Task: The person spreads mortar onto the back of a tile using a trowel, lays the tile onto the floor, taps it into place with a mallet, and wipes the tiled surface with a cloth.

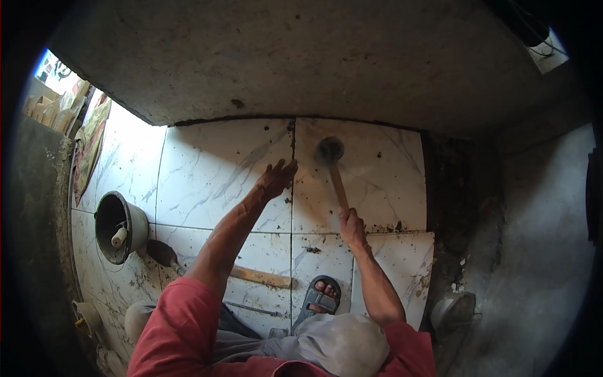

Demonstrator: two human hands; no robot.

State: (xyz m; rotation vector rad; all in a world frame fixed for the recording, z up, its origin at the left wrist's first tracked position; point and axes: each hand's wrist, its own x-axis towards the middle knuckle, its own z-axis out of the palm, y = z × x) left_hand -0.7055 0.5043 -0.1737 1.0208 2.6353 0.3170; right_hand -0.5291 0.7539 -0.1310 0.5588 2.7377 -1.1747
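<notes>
My right hand [353, 227] is wrapped round the wooden handle of a rubber mallet [338, 185]. Its dark round head is over the white marbled floor tile [389, 182] near the wall, slightly blurred; whether it touches the tile I cannot tell. To the left, my left hand [276, 178] reaches over the joint between two tiles, fingers spread and holding nothing. Its fingertips are beside the seam, near the right-hand tile's edge. Dark crumbs of mortar lie scattered along the seam and on the tiles.
A dark bucket [135, 220] lies tipped at the left, a trowel [163, 253] beside it. A wooden strip [260, 277] rests before my knees, near my sandalled foot [321, 295]. A concrete wall [301, 63] bounds the far side. Bare ground [461, 195] and a bowl-like container [453, 309] are at right.
</notes>
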